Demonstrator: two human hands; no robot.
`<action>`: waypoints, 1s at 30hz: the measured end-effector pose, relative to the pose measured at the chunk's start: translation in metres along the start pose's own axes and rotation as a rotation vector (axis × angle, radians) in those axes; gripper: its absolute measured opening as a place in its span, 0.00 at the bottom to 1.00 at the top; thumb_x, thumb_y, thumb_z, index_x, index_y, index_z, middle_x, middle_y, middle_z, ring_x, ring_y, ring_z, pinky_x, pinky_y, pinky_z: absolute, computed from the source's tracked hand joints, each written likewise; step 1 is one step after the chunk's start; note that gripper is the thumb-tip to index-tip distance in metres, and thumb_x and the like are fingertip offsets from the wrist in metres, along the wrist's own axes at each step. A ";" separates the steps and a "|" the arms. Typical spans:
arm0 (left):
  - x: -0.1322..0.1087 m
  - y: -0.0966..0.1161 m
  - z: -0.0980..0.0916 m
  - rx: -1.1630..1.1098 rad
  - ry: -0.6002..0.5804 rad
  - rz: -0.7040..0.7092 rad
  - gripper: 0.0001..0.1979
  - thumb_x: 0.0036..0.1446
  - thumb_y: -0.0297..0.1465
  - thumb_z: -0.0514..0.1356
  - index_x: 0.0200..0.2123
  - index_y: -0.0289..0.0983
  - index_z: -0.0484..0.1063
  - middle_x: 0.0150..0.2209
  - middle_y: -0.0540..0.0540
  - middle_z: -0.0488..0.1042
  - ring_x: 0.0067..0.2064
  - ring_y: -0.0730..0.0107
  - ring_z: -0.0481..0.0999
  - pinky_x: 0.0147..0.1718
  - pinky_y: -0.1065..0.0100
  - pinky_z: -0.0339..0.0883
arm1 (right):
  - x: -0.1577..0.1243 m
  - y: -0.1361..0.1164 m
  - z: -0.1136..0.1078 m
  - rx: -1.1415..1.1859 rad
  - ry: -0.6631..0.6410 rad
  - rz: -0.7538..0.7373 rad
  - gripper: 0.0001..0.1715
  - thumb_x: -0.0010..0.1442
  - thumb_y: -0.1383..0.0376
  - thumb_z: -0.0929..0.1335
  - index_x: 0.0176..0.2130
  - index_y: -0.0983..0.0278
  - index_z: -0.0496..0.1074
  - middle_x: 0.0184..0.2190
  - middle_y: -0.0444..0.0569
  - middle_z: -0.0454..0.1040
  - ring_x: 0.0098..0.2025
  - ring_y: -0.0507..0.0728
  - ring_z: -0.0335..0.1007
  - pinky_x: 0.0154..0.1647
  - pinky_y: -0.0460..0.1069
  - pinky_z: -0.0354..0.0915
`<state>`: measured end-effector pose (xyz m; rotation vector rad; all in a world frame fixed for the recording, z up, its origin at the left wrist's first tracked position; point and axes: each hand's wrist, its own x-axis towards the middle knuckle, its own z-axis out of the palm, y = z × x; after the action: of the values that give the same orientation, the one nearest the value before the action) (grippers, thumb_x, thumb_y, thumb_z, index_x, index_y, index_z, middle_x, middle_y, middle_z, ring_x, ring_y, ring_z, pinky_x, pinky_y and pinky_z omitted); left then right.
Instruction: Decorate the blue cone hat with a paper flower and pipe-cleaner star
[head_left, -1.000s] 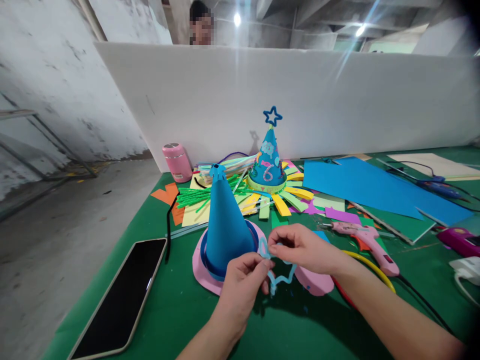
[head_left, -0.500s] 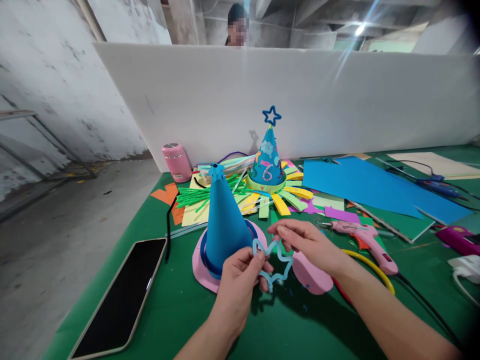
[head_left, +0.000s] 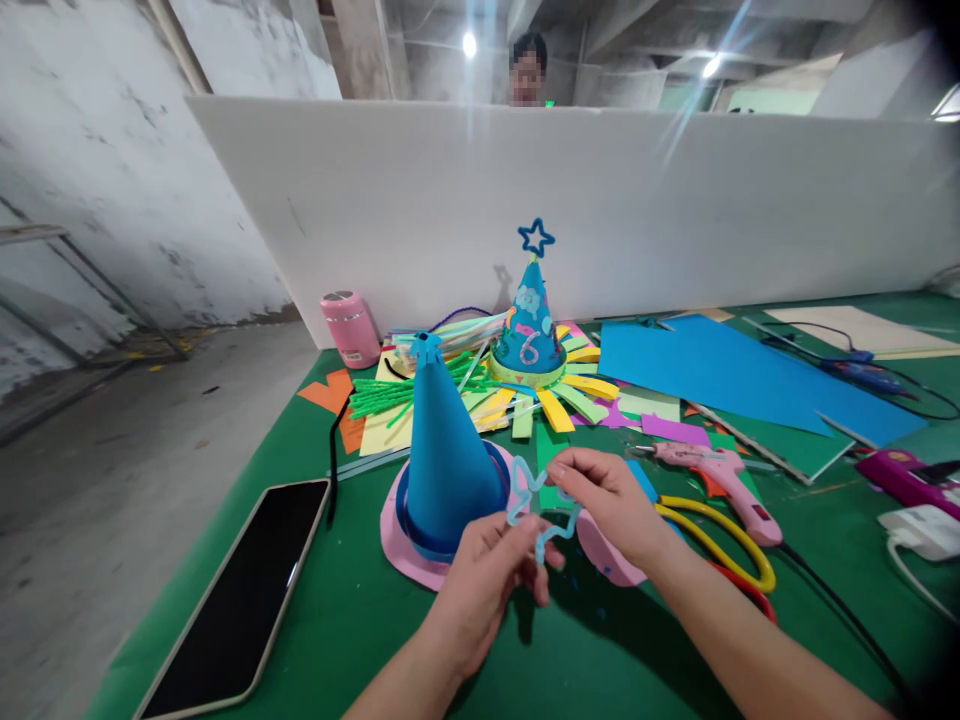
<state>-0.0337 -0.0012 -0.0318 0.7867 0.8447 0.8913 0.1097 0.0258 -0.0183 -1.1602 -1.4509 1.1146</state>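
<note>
A light-blue pipe cleaner (head_left: 558, 532), bent into a star outline, is held up between both hands above the green table. My left hand (head_left: 491, 575) pinches its lower left side, and my right hand (head_left: 604, 495) grips its upper right part with thumb and fingertips. Just left of them stands a plain blue paper cone hat (head_left: 444, 460), its top cut into small tabs, on a pink round base (head_left: 394, 540). Behind is a decorated cone hat (head_left: 531, 320) topped by a dark-blue pipe cleaner star (head_left: 536, 238). A pink paper piece (head_left: 611, 555) lies partly under my right hand.
A phone (head_left: 240, 600) lies at left, a pink jar (head_left: 350, 330) behind it. Green pipe cleaners (head_left: 382, 397) sit mid-table. To the right are yellow-handled scissors (head_left: 724, 535), a pink glue gun (head_left: 727, 480) and blue sheets (head_left: 742, 375). A white board (head_left: 600, 200) closes the back; a person (head_left: 529, 75) is beyond.
My right hand has shifted its hold along the star's upper right, and the star is turned and its outline altered. More of the scissors shows. The person behind the board has moved right.
</note>
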 end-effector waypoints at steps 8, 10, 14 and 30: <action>-0.001 -0.002 0.000 0.113 -0.032 0.039 0.14 0.46 0.37 0.60 0.21 0.30 0.73 0.19 0.44 0.73 0.15 0.78 0.63 0.17 0.73 0.52 | -0.015 -0.002 0.007 0.195 -0.139 0.069 0.14 0.52 0.58 0.66 0.37 0.64 0.69 0.23 0.42 0.67 0.24 0.50 0.64 0.22 0.45 0.59; 0.000 -0.003 -0.001 0.130 -0.048 0.061 0.15 0.46 0.37 0.59 0.19 0.30 0.73 0.19 0.44 0.72 0.16 0.78 0.63 0.17 0.73 0.52 | -0.020 0.001 0.014 0.227 -0.238 0.146 0.15 0.52 0.58 0.66 0.36 0.66 0.69 0.15 0.38 0.62 0.17 0.49 0.62 0.19 0.44 0.58; 0.002 -0.002 -0.003 0.102 -0.051 0.075 0.13 0.46 0.36 0.60 0.22 0.30 0.73 0.19 0.45 0.71 0.17 0.77 0.62 0.17 0.73 0.53 | -0.018 0.002 0.024 0.301 -0.215 0.195 0.12 0.51 0.59 0.67 0.28 0.67 0.69 0.12 0.36 0.58 0.14 0.48 0.59 0.16 0.44 0.56; 0.008 -0.003 -0.011 0.238 0.012 0.165 0.14 0.49 0.37 0.57 0.20 0.31 0.70 0.19 0.47 0.71 0.16 0.79 0.63 0.19 0.73 0.52 | -0.012 0.002 0.023 0.326 -0.075 0.157 0.12 0.52 0.58 0.66 0.28 0.65 0.66 0.17 0.40 0.64 0.18 0.48 0.59 0.21 0.45 0.56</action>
<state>-0.0391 0.0067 -0.0414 1.0717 0.9164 0.9522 0.0887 0.0125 -0.0248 -1.0206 -1.1920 1.4569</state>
